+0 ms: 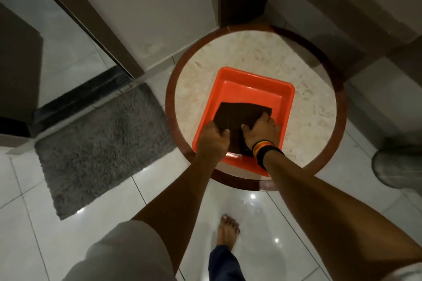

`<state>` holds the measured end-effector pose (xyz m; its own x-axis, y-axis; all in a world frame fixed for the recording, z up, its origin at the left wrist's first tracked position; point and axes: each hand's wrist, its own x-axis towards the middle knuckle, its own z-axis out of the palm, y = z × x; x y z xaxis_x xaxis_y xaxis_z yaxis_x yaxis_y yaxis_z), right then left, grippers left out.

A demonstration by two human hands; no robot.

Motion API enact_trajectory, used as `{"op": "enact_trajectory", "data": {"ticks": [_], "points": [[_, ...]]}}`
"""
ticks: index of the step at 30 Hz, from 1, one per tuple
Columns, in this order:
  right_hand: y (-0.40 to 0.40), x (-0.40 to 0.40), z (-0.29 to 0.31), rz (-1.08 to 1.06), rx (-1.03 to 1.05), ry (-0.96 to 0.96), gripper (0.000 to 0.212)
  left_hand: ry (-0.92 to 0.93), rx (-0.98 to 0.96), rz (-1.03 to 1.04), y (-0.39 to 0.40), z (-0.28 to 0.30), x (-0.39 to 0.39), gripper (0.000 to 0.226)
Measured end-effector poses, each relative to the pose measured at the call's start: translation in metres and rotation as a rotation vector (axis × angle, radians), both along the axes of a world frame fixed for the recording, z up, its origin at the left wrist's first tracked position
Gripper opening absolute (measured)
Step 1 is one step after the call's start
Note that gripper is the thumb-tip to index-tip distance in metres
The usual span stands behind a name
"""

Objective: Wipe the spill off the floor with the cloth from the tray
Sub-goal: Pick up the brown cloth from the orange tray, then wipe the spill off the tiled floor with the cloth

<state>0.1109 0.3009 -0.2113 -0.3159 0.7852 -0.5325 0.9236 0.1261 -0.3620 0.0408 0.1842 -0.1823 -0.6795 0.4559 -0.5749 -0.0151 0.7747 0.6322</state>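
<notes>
Both hands are down in the orange tray [230, 80], left hand [213, 138] and right hand [262, 131] each closed on the dark cloth [239, 114] lying between them.

Both arms stretched forward and down, nearly straight. Left hand [213, 138] is curled into a fist, fingers pinching the edge of the cloth [239, 118]. Right hand [262, 130] is clamped on it too, knuckles up, with a striped band [265, 150] round that wrist.
</notes>
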Motion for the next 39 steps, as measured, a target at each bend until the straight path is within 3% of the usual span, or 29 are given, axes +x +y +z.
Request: {"op": "enact_trajectory", "data": {"ticks": [4, 9, 13, 19, 24, 29, 35, 39], "points": [[0.003, -0.007, -0.014, -0.084, 0.089, 0.06, 0.066, 0.206, -0.114, -0.006, 0.017, -0.022, 0.002, 0.042], [0.003, -0.014, -0.011, -0.258, -0.058, 0.29, 0.023, 0.187, -0.099, 0.062, 0.03, -0.011, -0.006, 0.036], [-0.016, -0.013, 0.007, -0.352, -0.003, 0.461, 0.028, 0.144, 0.11, 0.179, 0.02, 0.007, -0.01, 0.02], [-0.077, -0.029, 0.044, -0.365, 0.04, 0.601, 0.025, 0.181, 0.238, 0.371, -0.026, 0.044, -0.021, 0.034], [-0.161, -0.026, 0.061, -0.148, 0.068, 0.621, 0.03, 0.169, 0.273, 0.484, -0.125, 0.06, -0.025, 0.032], [-0.284, 0.005, 0.048, 0.031, -0.052, 0.577, 0.033, 0.108, 0.144, 0.552, -0.264, 0.049, 0.0, 0.03], [-0.451, 0.09, -0.003, 0.212, -0.197, 0.342, 0.023, -0.194, -0.012, 0.492, -0.471, 0.015, 0.069, 0.019], [-0.567, 0.143, -0.038, 0.305, -0.321, 0.215, 0.027, -0.394, 0.012, 0.636, -0.602, -0.014, 0.137, 0.035]]}}
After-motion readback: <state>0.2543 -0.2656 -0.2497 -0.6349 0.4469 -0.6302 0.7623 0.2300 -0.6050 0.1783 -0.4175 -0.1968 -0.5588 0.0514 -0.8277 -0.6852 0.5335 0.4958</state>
